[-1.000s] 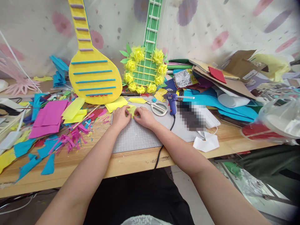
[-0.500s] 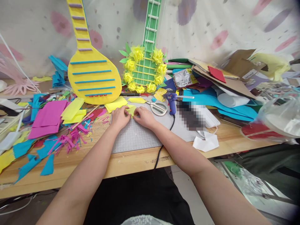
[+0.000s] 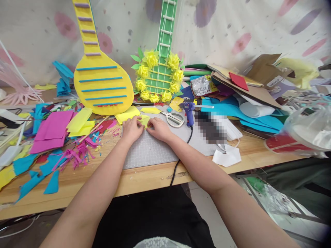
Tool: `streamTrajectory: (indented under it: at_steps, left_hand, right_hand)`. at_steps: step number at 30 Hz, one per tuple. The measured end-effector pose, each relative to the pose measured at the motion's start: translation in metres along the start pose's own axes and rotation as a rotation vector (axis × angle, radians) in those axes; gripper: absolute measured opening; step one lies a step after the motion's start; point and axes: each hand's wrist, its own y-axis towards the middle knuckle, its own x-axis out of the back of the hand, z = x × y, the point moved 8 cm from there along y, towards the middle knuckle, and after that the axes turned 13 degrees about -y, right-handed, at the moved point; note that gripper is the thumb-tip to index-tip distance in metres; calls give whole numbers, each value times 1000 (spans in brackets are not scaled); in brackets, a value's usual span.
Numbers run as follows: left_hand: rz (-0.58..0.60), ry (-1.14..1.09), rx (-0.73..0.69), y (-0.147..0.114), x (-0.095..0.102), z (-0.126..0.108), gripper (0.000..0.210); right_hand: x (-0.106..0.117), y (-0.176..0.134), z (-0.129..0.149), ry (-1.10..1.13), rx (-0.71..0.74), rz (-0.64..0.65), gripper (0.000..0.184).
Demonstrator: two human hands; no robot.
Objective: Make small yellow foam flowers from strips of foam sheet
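Observation:
Between my hands is a small piece of yellow paper (image 3: 144, 120) above the grey cutting mat (image 3: 147, 151). My left hand (image 3: 132, 128) pinches its left side, thumb and fingers pressed together. On the opposite side my right hand (image 3: 158, 128) has its fingertips closed on the paper's edge. The fingers hide part of the piece. More yellow paper (image 3: 129, 113) lies just behind my left hand. Scissors (image 3: 175, 119) with pale handles rest right of my right hand, beside a purple glue gun (image 3: 190, 115) with a clear glue stick in it.
A yellow lute-shaped craft (image 3: 103, 79) and a green one ringed with yellow paper flowers (image 3: 151, 59) lean at the back. Paper scraps (image 3: 82, 151) cover the left. Blue sheets (image 3: 222, 108) and cardboard are piled right. The glue gun's black cord (image 3: 178, 165) crosses the mat's front edge.
Both hands stay at nearly the same spot, still closed on the yellow paper. The whole view has shifted very slightly; nothing else visibly moves.

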Motion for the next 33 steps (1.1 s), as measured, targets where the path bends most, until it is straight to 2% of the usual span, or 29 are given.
streamTrajectory:
  at_steps: [5,10,19,33]
  left_hand:
    - [-13,24,-6,-1,1,-2,26]
    - [12,113,-68,-1,-3,-6,8]
    - [41,202,-90,-1,-4,-7,18]
    - [24,189,-85,-4,-2,-4,20]
  right_hand:
    - [0,0,0,-9,-2,-1,14]
    - [1,-1,2,-19,-1,16,16]
    - [0,2,1,-28,-15,74,20]
    - [-1,-1,2,-27,34,31,17]
